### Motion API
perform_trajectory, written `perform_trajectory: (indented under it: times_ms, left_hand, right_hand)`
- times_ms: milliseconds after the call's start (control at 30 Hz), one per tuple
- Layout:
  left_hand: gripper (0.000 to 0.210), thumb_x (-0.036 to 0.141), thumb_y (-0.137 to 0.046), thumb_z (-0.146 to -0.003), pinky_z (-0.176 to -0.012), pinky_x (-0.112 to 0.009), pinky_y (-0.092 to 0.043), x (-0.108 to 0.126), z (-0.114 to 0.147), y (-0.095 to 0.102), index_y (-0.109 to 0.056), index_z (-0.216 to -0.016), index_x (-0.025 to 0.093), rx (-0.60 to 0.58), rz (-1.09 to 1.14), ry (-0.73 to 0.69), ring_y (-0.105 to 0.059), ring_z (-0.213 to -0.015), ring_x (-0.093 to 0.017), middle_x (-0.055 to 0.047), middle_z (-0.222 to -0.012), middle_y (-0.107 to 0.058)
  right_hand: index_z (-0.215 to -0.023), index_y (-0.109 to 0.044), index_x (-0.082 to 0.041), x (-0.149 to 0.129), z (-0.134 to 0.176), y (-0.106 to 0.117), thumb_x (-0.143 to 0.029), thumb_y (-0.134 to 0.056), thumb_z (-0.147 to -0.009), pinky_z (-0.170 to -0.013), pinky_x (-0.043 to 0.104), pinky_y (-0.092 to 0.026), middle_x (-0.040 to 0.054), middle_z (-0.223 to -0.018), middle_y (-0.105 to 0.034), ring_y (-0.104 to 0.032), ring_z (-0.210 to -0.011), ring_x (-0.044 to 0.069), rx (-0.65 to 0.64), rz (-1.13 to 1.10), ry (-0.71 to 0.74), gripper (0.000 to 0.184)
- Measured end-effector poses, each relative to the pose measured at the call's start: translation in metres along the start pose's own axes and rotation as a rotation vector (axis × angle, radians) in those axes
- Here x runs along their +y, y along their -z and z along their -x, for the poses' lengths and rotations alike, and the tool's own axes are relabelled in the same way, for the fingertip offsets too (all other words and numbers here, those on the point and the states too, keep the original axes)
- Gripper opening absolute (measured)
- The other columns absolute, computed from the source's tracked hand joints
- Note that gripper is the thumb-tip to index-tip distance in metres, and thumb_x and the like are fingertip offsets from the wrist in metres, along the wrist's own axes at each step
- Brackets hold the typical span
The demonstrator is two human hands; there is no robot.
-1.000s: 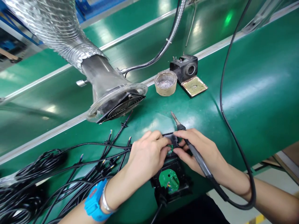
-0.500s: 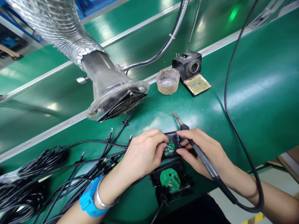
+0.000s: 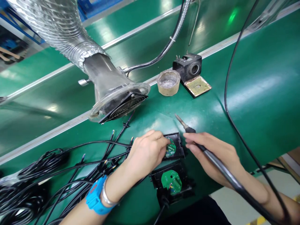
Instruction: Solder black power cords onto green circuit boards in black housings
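- Head cam: green board [image 3: 172, 149] sits in its black case [image 3: 180, 152], around 4 o'clock from the left hand's [image 3: 148, 153] fingertips, the nearer hand
- left fingers bunched, can't tell if they're pinching anything
- right hand [image 3: 221, 149] grips the iron [image 3: 212, 157], long axis 10-to-4, tip clear
- board's roundish, small parts on top

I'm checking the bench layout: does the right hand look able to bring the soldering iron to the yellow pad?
Probably yes: the right hand holds the soldering iron, and nothing visible stands between it and the yellow pad; the black cable passes to the right.
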State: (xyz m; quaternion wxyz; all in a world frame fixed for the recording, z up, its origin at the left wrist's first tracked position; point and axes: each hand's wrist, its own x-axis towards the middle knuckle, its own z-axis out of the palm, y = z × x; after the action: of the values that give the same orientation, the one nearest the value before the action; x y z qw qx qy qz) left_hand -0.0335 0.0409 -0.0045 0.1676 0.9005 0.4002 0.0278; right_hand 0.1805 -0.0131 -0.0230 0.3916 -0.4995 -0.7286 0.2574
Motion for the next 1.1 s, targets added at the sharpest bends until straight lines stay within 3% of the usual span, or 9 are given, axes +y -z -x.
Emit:
perform_trajectory:
  times_ms: [167, 300, 500, 1100]
  left_hand:
    - [0.019, 0.019, -0.051, -0.089, -0.063, -0.028, -0.039, 0.001, 0.001, -0.001, -0.067, -0.098, 0.025, -0.002, 0.014, 0.004, -0.052, -0.079, -0.016, 0.001, -0.084, -0.061]
    - [0.020, 0.020, -0.049, -0.089, -0.061, -0.029, -0.037, 0.002, 0.002, 0.000, -0.066, -0.098, 0.026, -0.005, 0.005, 0.019, -0.050, -0.079, -0.017, 0.001, -0.085, -0.059]
    - [0.022, 0.017, -0.048, -0.088, -0.060, -0.029, -0.036, 0.002, 0.002, -0.001, -0.066, -0.096, 0.025, 0.009, -0.001, 0.020, -0.049, -0.077, -0.016, 0.001, -0.082, -0.058]
    - [0.021, 0.017, -0.052, -0.087, -0.052, -0.028, -0.029, 0.001, 0.005, -0.005, -0.068, -0.096, 0.026, 0.054, -0.003, 0.005, -0.049, -0.073, -0.016, 0.002, -0.076, -0.058]
  right_hand:
    - [-0.113, -0.063, -0.016, -0.011, 0.009, 0.021, -0.013, -0.053, -0.083, -0.055, 0.024, -0.049, 0.0049, -0.082, -0.060, -0.058, -0.067, 0.012, 0.009, -0.030, 0.095, 0.032]
    - [-0.104, -0.063, -0.014, -0.012, 0.012, 0.017, -0.012, -0.051, -0.078, -0.051, 0.028, -0.047, 0.0050, -0.076, -0.062, -0.056, -0.061, 0.013, 0.006, -0.049, 0.155, 0.029]
    - [-0.099, -0.065, -0.014, -0.010, 0.004, 0.008, -0.010, -0.050, -0.076, -0.055, 0.029, -0.051, 0.0052, -0.074, -0.062, -0.059, -0.062, 0.015, 0.005, 0.049, 0.230, 0.028]
    - [-0.097, -0.066, -0.013, -0.010, 0.005, 0.008, -0.007, -0.048, -0.077, -0.058, 0.031, -0.051, 0.0049, -0.072, -0.060, -0.058, -0.065, 0.014, -0.004, 0.068, 0.249, 0.028]
